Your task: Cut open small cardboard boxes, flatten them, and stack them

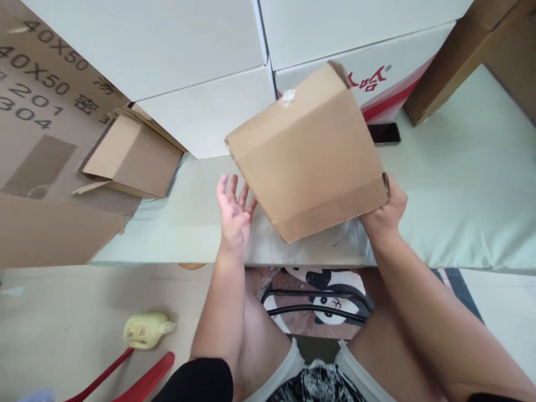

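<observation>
A brown cardboard box (310, 162) is held tilted above the pale green cloth surface in front of me. My right hand (387, 206) grips its lower right corner, the fingers partly hidden behind the cardboard. A scrap of white tape (287, 97) shows on its upper edge. Just left of the box, my left hand (235, 209) is raised with its fingers spread, holding nothing. Whether those fingertips touch the box's left edge, I cannot tell.
White cartons (205, 117) line the back, one with red print. A small open cardboard box (136, 156) and a large printed carton (37, 111) stand left. A phone (385, 134) lies at back right. On the floor are a yellow bottle (146, 329) and red bars (146, 379).
</observation>
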### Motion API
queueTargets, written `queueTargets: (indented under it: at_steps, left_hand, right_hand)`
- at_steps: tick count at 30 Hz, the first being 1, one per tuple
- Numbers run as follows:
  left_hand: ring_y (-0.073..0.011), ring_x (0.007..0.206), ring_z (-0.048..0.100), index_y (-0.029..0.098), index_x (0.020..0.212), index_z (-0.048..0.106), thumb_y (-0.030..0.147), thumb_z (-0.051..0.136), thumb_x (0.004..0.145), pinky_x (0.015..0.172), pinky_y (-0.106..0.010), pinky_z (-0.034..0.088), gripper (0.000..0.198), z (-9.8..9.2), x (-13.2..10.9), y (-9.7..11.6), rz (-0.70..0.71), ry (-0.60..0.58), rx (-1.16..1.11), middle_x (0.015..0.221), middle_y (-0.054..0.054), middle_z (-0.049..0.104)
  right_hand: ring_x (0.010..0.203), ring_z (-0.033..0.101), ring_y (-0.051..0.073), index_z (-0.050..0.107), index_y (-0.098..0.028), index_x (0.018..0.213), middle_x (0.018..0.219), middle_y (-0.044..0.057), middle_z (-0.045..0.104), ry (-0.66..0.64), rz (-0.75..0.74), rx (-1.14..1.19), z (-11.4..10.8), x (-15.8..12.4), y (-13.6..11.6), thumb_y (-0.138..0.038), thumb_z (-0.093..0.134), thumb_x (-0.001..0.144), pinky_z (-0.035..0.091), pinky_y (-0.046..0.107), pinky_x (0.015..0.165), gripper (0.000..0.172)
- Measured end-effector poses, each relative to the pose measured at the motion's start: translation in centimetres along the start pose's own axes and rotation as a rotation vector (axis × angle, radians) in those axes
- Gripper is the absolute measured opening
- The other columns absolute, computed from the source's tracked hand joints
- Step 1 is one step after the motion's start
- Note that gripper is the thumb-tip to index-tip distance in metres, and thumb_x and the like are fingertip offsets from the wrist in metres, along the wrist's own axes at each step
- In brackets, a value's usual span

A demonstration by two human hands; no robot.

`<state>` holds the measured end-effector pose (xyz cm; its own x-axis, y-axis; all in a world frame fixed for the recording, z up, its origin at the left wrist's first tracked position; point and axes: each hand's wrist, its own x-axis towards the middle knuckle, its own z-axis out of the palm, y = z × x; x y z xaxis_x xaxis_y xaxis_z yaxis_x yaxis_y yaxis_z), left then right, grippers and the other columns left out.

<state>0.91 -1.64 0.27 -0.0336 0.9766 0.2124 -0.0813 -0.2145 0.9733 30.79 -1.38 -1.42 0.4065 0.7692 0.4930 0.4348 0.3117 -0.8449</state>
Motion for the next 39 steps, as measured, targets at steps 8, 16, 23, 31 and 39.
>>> queueTargets:
  at_steps: [8,16,23,31,39]
  left_hand:
    - [-0.0415,0.163,0.006,0.042,0.163,-0.005,0.057,0.092,0.064,0.117,-0.055,0.045,0.14,1.3,-1.0,-3.1,0.197,-0.276,0.476,0.176,-0.015,-0.007]
    - [-0.03,0.159,0.028,0.036,0.148,0.046,0.056,0.077,0.082,0.127,-0.048,0.034,0.076,2.4,0.1,-2.7,0.192,0.309,0.28,0.162,-0.006,0.042]
    - [-0.026,0.141,0.053,0.031,0.136,0.055,0.039,0.081,0.08,0.121,-0.044,0.042,0.062,1.9,0.2,-2.5,0.235,0.435,0.345,0.141,-0.006,0.061]
    - [-0.0396,0.153,0.037,0.029,0.133,0.067,0.026,0.075,0.067,0.128,-0.064,0.022,0.067,0.3,0.6,-1.6,0.465,-0.022,0.642,0.154,-0.01,0.054]
    - [-0.0406,0.152,0.039,0.03,0.133,0.071,0.035,0.066,0.079,0.125,-0.069,0.026,0.055,-1.3,0.7,-1.3,0.402,-0.206,0.661,0.151,-0.009,0.059]
  right_hand:
    - [0.067,0.056,0.018,0.061,-0.024,0.079,0.071,-0.002,0.057,0.083,0.063,0.086,0.3,0.3,0.3,-0.04,0.067,0.077,0.055,0.038,0.068,0.018]
    - [0.065,0.059,0.02,0.063,-0.024,0.072,0.066,0.0,0.06,-0.095,0.093,0.115,0.7,-0.4,-0.7,-0.032,0.067,0.075,0.053,0.035,0.059,0.009]
    - [0.068,0.063,0.021,0.066,-0.023,0.071,0.07,0.0,0.066,-0.129,0.172,0.167,0.9,-0.7,-0.8,-0.033,0.071,0.076,0.055,0.034,0.056,0.012]
    - [0.095,0.074,0.026,0.072,-0.028,0.097,0.1,0.003,0.075,0.104,0.357,0.583,2.4,0.4,1.2,-0.043,0.079,0.075,0.064,0.046,0.083,0.027]
    - [0.128,0.064,0.031,0.072,-0.031,0.112,0.122,0.005,0.073,-0.121,0.507,0.83,0.7,1.3,1.7,-0.054,0.057,0.087,0.062,0.049,0.093,0.038]
